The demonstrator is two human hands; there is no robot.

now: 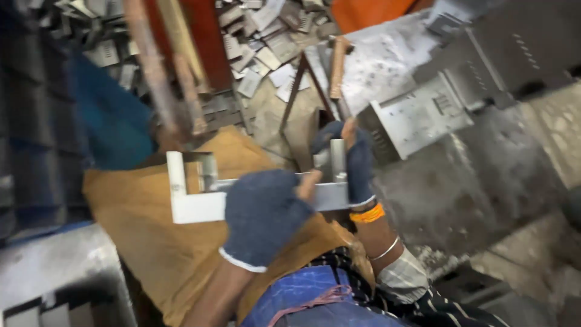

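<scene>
A bent sheet-metal bracket [193, 206], U-shaped with upturned ends, is held level over my lap. My left hand [263, 215], in a dark blue knit glove, grips the middle of its long bar. My right hand [348, 160], in the same kind of glove with bare fingertips, clasps the bracket's right upright end. An orange band and a thin metal bangle circle my right wrist. A tan cloth [151, 242] lies under the bracket.
Many small cut metal pieces [260, 42] are heaped on the floor ahead. A larger perforated metal panel [417, 115] lies to the right on grey concrete. Rusty rods [151, 66] lean at upper left. A grey metal surface [54, 266] sits at lower left.
</scene>
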